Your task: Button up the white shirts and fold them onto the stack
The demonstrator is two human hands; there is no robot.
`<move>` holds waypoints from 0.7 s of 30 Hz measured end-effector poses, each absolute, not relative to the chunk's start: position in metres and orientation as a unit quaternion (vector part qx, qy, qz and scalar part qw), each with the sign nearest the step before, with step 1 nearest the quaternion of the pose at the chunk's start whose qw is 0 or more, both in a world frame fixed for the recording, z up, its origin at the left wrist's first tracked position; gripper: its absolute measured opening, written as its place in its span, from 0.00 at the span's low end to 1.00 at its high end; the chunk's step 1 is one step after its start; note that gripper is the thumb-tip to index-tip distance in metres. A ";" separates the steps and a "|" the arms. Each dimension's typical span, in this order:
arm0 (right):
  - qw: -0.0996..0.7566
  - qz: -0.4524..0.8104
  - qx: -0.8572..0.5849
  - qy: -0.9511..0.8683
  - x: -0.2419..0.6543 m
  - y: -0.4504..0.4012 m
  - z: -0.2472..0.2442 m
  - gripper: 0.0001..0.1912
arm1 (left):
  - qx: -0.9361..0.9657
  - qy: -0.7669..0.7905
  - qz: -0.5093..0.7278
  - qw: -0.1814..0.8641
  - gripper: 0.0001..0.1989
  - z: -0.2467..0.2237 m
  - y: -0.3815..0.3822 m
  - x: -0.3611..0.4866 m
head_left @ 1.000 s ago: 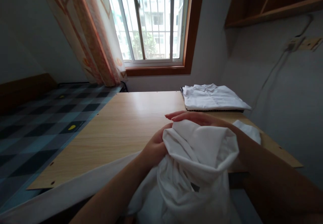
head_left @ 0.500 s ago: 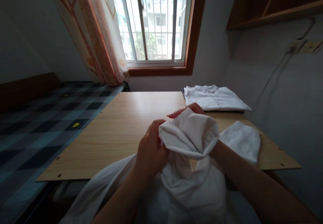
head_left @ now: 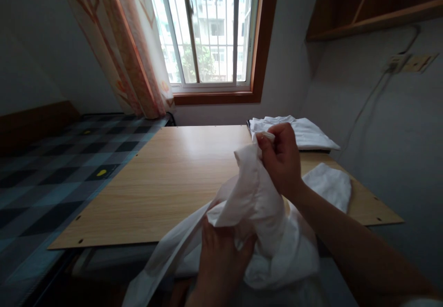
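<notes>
A rumpled white shirt [head_left: 256,201] is held up over the near edge of the wooden board [head_left: 166,182], and part of it trails down to the left. My right hand [head_left: 282,159] is closed, pinching a gathered edge of the shirt at its raised top. Lower down, my left hand [head_left: 221,251] grips the cloth from the near side, its fingertips hidden in the folds and its thumb apart to the right. Beside my right forearm, another piece of white cloth [head_left: 328,187] lies on the board.
A folded white shirt stack [head_left: 311,134] lies on a dark base at the board's back right. To the left is a bed with a checked cover [head_left: 62,175]. Behind are a window [head_left: 211,34] and a curtain [head_left: 128,48]; a wall shelf [head_left: 377,25] hangs at right.
My right hand has come out from behind the ring-shaped cloth opening and now pulls an edge upward. My left hand has moved down and nearer. The opening has collapsed into a stretched length of cloth.
</notes>
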State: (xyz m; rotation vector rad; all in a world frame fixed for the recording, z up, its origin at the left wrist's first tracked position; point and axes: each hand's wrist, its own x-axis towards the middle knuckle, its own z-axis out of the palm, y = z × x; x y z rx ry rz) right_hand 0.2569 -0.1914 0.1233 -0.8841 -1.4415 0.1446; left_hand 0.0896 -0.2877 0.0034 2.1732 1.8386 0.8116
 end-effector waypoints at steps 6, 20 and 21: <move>0.605 -0.086 -0.435 -0.662 0.282 -0.189 0.139 0.14 | 0.756 0.604 0.199 0.153 0.17 0.010 -0.284 0.080; 0.479 -0.199 -0.458 -0.722 0.347 -0.185 0.173 0.13 | 0.679 0.595 0.361 0.232 0.14 0.108 -0.230 -0.026; 0.479 -0.193 -0.459 -0.723 0.347 -0.187 0.177 0.13 | 0.649 0.591 0.407 0.254 0.15 0.115 -0.226 -0.030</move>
